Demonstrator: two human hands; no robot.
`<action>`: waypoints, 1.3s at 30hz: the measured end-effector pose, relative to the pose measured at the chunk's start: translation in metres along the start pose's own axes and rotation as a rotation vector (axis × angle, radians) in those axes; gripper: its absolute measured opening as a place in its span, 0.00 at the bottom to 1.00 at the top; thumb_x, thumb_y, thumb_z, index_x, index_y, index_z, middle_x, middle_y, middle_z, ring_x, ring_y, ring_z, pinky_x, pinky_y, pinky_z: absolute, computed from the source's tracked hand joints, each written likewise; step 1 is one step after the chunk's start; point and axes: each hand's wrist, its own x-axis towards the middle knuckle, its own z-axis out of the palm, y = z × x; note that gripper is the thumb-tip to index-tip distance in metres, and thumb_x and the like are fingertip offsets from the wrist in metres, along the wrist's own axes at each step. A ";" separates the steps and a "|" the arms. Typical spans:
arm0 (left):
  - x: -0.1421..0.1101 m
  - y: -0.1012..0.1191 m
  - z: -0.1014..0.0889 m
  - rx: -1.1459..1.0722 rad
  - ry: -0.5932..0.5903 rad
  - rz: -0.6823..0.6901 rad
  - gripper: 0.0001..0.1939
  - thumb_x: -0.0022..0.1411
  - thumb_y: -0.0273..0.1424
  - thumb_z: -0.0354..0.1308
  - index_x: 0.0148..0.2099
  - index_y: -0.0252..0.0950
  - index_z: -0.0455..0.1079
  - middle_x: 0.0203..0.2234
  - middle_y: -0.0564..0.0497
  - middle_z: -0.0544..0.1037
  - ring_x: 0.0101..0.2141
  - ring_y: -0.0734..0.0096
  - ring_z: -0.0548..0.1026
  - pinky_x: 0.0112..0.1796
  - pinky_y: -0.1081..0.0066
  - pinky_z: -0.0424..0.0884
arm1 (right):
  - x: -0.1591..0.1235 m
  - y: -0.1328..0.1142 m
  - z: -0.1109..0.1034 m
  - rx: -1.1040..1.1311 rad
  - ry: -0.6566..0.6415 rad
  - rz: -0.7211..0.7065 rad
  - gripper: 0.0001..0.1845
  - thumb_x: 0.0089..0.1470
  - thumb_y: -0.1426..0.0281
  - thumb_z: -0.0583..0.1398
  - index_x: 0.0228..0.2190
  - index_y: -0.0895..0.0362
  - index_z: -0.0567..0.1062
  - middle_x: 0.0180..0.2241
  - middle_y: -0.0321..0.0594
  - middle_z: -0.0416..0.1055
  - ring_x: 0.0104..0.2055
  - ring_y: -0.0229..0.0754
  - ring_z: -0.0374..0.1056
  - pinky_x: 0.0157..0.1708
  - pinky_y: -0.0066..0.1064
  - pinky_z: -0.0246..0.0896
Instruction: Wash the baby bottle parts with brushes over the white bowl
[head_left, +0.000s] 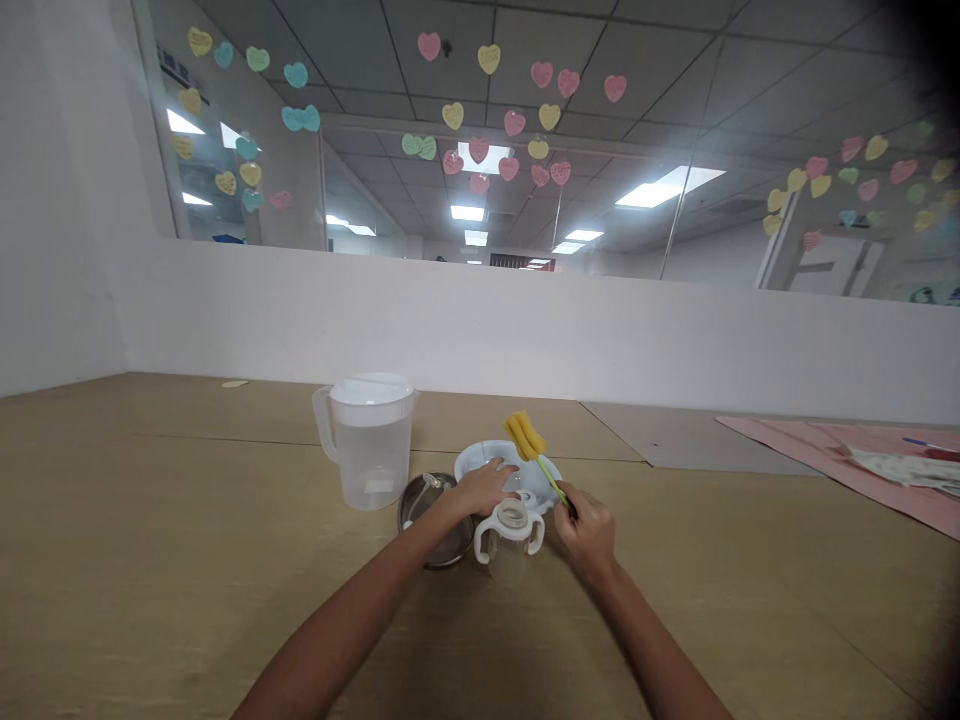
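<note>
My right hand (589, 530) is closed round the green handle of a bottle brush with a yellow sponge head (526, 436), which tilts up to the left over a white basin (469, 458). Over the basin's near left part reaches my left hand (486, 487), its fingers stretched out; whether the fingertips touch something inside is hard to see. In front of the basin stands a clear baby bottle (510, 548) with a white two-handled collar and an open top. Left of it, partly under my left forearm, sits a dark metal bowl (442, 550) with a small clear and white part inside.
A lidded clear plastic pitcher (373, 455) holding water stands left of the bowl. Far right, a pink cloth (810, 450) carries a plastic packet and a pen. A white wall with a window above it runs along the table's back.
</note>
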 end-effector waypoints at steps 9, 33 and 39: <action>0.000 0.000 0.000 0.014 -0.032 -0.037 0.24 0.56 0.45 0.47 0.54 0.43 0.59 0.43 0.44 0.67 0.41 0.59 0.69 0.41 0.65 0.64 | 0.001 -0.001 0.000 -0.007 0.002 -0.015 0.15 0.46 0.74 0.49 0.31 0.62 0.74 0.19 0.39 0.70 0.19 0.37 0.63 0.21 0.27 0.56; 0.005 -0.003 0.003 -0.027 0.037 -0.090 0.21 0.50 0.28 0.53 0.48 0.45 0.60 0.40 0.50 0.61 0.39 0.66 0.68 0.43 0.68 0.63 | 0.000 0.001 0.000 -0.012 0.013 0.001 0.15 0.46 0.73 0.49 0.30 0.61 0.74 0.20 0.40 0.70 0.21 0.38 0.65 0.22 0.27 0.58; 0.004 -0.003 0.005 -0.045 0.084 -0.108 0.20 0.49 0.31 0.54 0.47 0.42 0.59 0.38 0.50 0.64 0.37 0.66 0.68 0.40 0.68 0.65 | 0.000 0.000 0.000 -0.010 0.015 0.007 0.15 0.46 0.73 0.49 0.30 0.61 0.74 0.19 0.40 0.70 0.20 0.38 0.64 0.21 0.27 0.57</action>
